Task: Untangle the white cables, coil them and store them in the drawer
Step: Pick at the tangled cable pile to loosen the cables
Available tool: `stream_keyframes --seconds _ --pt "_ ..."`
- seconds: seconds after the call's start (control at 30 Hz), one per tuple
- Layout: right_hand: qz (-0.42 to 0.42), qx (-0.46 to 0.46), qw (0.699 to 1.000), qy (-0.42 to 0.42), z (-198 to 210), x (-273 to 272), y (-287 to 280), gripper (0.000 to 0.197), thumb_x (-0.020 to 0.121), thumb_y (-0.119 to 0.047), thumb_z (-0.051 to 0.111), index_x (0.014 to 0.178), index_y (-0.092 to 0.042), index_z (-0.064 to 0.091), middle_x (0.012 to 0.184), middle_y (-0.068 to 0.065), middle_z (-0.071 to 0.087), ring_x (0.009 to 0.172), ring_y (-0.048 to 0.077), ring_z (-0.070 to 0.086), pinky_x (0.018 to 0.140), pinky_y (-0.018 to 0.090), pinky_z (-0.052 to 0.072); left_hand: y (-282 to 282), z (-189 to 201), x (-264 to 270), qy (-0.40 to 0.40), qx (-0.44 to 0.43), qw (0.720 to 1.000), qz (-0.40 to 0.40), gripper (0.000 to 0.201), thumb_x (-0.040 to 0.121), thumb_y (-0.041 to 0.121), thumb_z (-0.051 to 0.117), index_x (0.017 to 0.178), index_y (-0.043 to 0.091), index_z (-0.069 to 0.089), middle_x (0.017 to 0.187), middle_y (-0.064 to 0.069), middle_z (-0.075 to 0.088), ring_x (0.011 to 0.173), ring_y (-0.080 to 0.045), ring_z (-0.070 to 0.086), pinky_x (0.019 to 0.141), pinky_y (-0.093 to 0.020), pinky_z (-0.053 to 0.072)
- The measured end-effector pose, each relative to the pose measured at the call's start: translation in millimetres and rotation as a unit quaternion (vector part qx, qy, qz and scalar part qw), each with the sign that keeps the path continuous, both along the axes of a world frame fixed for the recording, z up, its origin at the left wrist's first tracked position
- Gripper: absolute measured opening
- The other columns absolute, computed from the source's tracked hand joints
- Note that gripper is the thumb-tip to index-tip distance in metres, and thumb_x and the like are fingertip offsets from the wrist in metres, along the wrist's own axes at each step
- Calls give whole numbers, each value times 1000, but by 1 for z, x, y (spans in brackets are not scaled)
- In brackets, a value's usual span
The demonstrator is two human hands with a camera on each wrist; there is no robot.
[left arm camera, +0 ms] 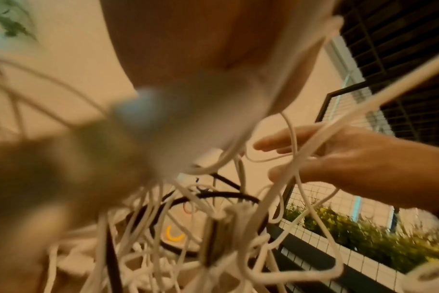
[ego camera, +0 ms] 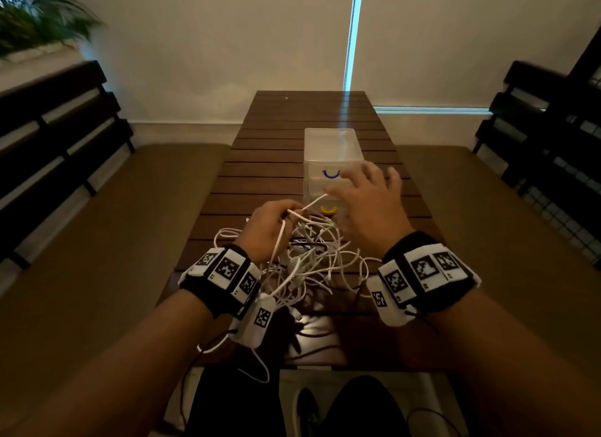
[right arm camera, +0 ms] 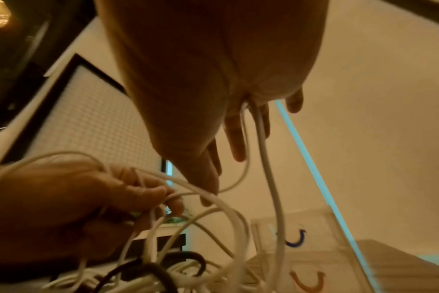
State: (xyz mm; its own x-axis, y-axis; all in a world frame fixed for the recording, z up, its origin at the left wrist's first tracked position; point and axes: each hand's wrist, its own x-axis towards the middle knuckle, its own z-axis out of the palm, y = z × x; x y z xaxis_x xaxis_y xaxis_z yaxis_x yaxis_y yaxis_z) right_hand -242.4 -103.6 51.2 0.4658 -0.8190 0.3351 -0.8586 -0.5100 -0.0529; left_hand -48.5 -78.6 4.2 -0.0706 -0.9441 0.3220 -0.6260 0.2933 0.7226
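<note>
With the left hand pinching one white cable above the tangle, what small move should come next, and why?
Probably draw that white cable slowly up and away with the right hand, whose spread fingers have it running between them. The left hand pinches it close by, and its lower length runs down into the tangled pile. The drawer unit looks shut, so storing seems premature.
</note>
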Motion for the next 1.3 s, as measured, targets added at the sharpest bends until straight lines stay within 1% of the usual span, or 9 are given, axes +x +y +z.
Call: stream_keyframes --seconds 0.1,0.2,0.33,0.5,0.57,0.7,0.87,1.0,1.3 --pt "-2 -25 993 119 4 15 3 32 96 -47 45 124 -37 58 130 -3 55 134 29 36 110 67 1 0 10 -5 -25 -3 1000 -17 20 98 23 51 98 19 71 83 1 71 77 -15 66 70 -40 55" --pt "31 -32 992 117 3 22 2 26 98 -46 42 116 -38 59 119 -7 61 124 25 49 110 67 1 1 10 -4 -1 -15 999 -48 21 97 24 51 100 18 70 85 0 71 78 -17 67 69 -40 54" --pt "12 -15 995 -98 8 13 -1 26 97 -43 42 93 -29 64 91 -10 65 100 16 58 113 55 14 2 1 8 84 15 996 -6 24 94 32 53 96 17 73 85 -5 72 81 -22 68 74 -44 55" --pt "-127 12 926 -355 17 -26 -31 21 95 -39 51 87 -25 66 81 -8 64 86 21 62 92 49 47 6 -28 31 72 105 992 0 34 96 35 48 86 15 72 78 -19 68 68 -38 60 64 -51 47" --pt "-160 102 931 -311 14 -28 -35 15 92 -37 55 97 -27 65 100 0 68 99 26 62 90 48 49 6 -31 33 47 82 996 1 33 97 30 46 81 13 69 67 -12 62 58 -25 55 57 -43 44" --pt "-60 66 993 -76 4 1 -11 75 80 -30 73 143 -31 34 144 4 40 132 28 39 109 50 33 3 -18 16 4 61 998 -16 29 97 32 46 88 20 71 76 2 70 68 -16 65 62 -34 50" --pt "20 168 970 174 1 23 7 52 81 -34 69 128 -33 49 129 -4 56 124 24 46 107 58 24 1 -14 12 -40 68 997 12 21 97 26 51 84 25 67 75 6 66 73 -15 63 67 -32 48" --pt "94 288 952 -34 9 31 6 24 94 -31 58 113 -20 66 100 -4 66 95 15 61 81 32 50 4 -9 11 -12 80 996 -28 29 94 37 49 96 19 71 80 -2 69 72 -18 64 67 -38 51" --pt "-1 169 971 -171 7 21 -5 14 94 -14 49 95 -23 59 103 4 66 94 24 59 83 39 50 7 -15 22 63 160 983 -62 40 102 34 41 91 9 70 85 -10 70 69 -18 61 70 -37 48"
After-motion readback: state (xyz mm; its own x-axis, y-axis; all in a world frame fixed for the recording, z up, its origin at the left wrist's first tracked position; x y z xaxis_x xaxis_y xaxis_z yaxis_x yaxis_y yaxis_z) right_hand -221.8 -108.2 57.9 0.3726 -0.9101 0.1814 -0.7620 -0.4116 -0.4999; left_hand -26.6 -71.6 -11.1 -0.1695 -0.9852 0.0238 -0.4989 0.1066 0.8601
